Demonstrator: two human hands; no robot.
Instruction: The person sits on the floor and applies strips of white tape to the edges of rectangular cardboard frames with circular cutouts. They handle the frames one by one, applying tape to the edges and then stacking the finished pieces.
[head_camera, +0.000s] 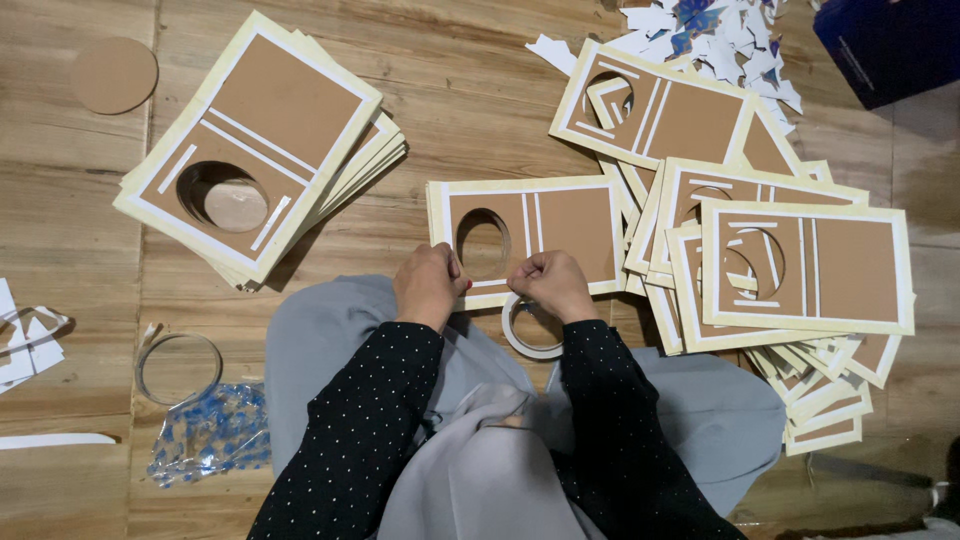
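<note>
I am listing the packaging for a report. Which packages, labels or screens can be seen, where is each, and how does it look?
Dark blue box: top right corner, on the wooden floor, cut off by the picture's edge; boxy shape.
Clear plastic bag: lower left, beside the person's knee; crumpled, with small blue pieces inside.
No screens or signs in view.

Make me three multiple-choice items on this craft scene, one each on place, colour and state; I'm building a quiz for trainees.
1. Where does the tape roll lie?
A. Under the right hand
B. On the left stack
C. On the blue box

2. What colour are the sleeves?
A. Red
B. Black with white dots
C. Plain yellow

3. How is the left stack of cards?
A. Scattered singly
B. Piled together
C. Standing upright

Answers: 1 A, the ring shows just below that hand. 2 B, both forearms show it. 3 B, edges lie layered.
</note>
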